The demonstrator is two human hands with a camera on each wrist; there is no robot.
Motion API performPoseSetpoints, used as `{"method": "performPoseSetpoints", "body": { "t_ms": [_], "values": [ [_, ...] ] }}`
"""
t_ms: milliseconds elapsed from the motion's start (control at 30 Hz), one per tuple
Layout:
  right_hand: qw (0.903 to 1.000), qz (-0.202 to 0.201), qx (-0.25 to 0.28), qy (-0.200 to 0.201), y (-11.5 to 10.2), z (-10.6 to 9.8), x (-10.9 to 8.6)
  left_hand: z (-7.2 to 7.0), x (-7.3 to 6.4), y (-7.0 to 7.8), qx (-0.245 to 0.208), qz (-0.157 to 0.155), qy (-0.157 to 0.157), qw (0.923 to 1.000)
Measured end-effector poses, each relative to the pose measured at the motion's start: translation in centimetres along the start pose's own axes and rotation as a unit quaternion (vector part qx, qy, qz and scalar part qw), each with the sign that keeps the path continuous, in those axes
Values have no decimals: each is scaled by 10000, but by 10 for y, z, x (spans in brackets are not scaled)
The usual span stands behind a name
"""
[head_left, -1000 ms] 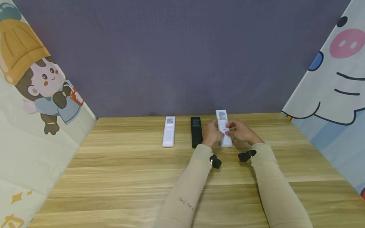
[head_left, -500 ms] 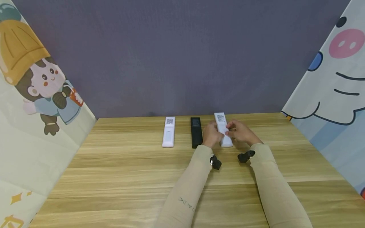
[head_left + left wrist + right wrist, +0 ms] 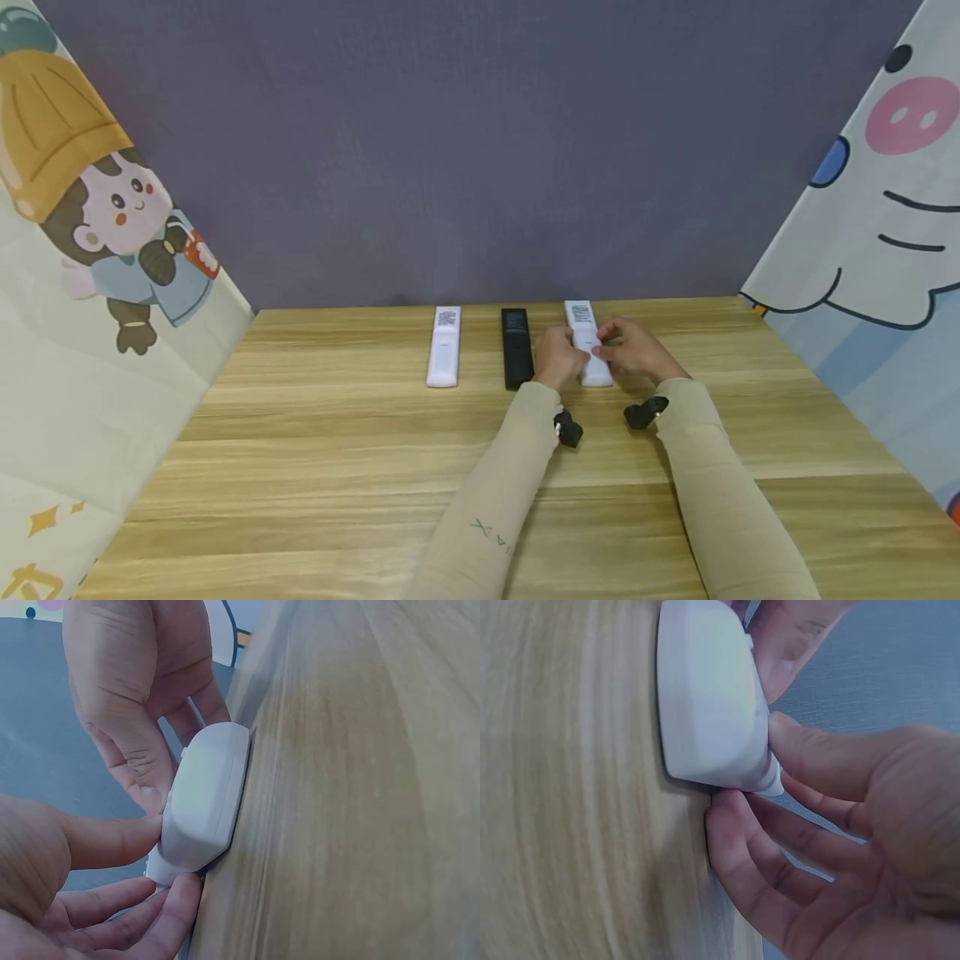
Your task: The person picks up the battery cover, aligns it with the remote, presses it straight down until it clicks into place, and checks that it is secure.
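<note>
A white remote control point(image 3: 580, 315) lies back side up on the right of a row, printed label at its far end. My left hand point(image 3: 558, 357) grips its left edge, thumb on the upper face and fingers along the side. From the right, my right hand point(image 3: 637, 348) pinches the same remote, its thumb close to the left thumb. The left wrist view shows the near end of the white remote point(image 3: 206, 795) against the wood between both hands. In the right wrist view, fingertips point(image 3: 727, 817) touch its lower side edge.
A black remote control point(image 3: 517, 350) lies just left of my left hand. Farther left is another white remote control point(image 3: 444, 354), also back side up. The wooden table point(image 3: 337, 467) ends at a dark grey-blue wall point(image 3: 480, 150). Cartoon-printed panels point(image 3: 885, 275) flank both sides.
The far end of the gripped white remote has come down toward the table and shifted slightly left. Both hands keep hold of it and barely move. The other remotes stay put.
</note>
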State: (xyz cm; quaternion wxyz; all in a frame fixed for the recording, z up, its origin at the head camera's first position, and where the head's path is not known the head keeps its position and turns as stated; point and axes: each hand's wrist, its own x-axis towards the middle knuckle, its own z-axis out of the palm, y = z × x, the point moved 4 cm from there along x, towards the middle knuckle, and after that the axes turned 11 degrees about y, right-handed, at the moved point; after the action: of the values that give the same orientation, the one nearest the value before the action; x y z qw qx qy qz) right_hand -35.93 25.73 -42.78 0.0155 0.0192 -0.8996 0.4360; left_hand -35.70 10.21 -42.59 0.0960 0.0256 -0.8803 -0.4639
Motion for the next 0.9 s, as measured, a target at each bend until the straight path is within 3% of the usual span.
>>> {"method": "performPoseSetpoints", "body": {
  "t_ms": [400, 900],
  "values": [
    [9997, -10, -145, 180, -1, 1, 1, 2, -1, 2, 235, -129, -26, 9996],
    [9996, 101, -189, 177, 4, 2, 2, 3, -3, 1, 146, 234, -20, 9996]
  ]
}}
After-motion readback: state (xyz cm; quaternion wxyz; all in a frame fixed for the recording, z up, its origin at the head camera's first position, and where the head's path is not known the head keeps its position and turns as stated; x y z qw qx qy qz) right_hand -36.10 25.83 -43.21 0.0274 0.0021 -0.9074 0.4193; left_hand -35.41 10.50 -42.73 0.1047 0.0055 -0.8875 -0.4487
